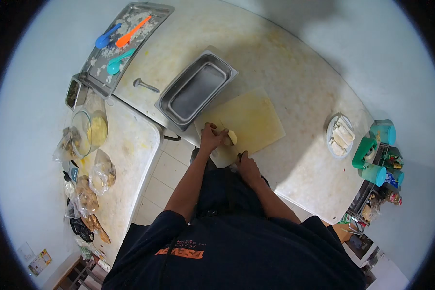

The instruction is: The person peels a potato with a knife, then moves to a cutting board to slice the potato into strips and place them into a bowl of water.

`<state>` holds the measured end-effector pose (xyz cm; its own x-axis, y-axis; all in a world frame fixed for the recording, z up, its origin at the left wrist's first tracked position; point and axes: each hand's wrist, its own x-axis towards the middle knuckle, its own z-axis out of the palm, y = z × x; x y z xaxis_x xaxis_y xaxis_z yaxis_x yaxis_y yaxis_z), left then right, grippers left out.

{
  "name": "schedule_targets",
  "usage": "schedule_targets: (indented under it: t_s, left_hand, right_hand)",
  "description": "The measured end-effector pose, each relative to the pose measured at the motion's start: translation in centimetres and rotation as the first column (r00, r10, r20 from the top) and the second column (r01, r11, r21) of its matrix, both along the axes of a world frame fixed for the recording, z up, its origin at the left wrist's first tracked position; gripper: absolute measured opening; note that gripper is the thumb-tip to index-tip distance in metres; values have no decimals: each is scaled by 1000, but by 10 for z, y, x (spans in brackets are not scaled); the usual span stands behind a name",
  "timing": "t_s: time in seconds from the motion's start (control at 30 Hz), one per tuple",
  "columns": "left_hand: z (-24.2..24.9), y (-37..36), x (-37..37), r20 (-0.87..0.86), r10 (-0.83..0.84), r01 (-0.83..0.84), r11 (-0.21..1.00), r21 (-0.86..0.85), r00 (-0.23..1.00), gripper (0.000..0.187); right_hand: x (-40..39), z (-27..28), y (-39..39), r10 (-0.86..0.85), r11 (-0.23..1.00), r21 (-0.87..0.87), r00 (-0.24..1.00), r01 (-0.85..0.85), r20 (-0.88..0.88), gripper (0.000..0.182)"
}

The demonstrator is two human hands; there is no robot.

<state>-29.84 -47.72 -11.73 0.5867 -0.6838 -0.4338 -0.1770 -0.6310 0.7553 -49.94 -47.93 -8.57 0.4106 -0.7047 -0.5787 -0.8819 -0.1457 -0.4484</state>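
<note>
On a yellowish cutting board [256, 116], my left hand [213, 139] has its fingers closed against a pale, rounded piece of food [233, 137], perhaps a peeled potato. My right hand [249, 169] is closed around the dark handle of a knife [239, 156] near the board's front edge. Its blade points toward the pale piece and is mostly hard to make out. Just beyond my left hand stands a deep steel pan [198, 84], resting beside the board.
A metal tray [99, 72] with white crumbs and blue, orange and teal spoons lies far left, near a small metal utensil [146, 85]. A glass bowl [83, 133] and bagged food [101, 176] sit on the left table. A plate of white pieces [340, 136] stands right, near teal-lidded containers [374, 174].
</note>
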Motion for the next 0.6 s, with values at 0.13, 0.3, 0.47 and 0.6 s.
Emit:
schedule_targets:
  t_s: [0.13,0.3,0.47,0.6]
  left_hand:
    - [3,-2,2,-28,-11,12,999,39,1000,70]
    - [6,-3,4,-54,-3,6,999,51,999,71]
    - [-19,1,0,117,39,-31,998,-62,992,64]
    - [-20,-6,0,228,7,1,999,-36,974,61]
  right_hand:
    - [0,-6,-2,-7,1000,-4,1000,7,16,37]
    - [3,-1,-4,-9,999,32,1000,9,4,36]
    - [8,-21,-6,-20,997,78,1000,19,6,39]
    - [5,-22,-6,-20,998,63,1000,19,11,44]
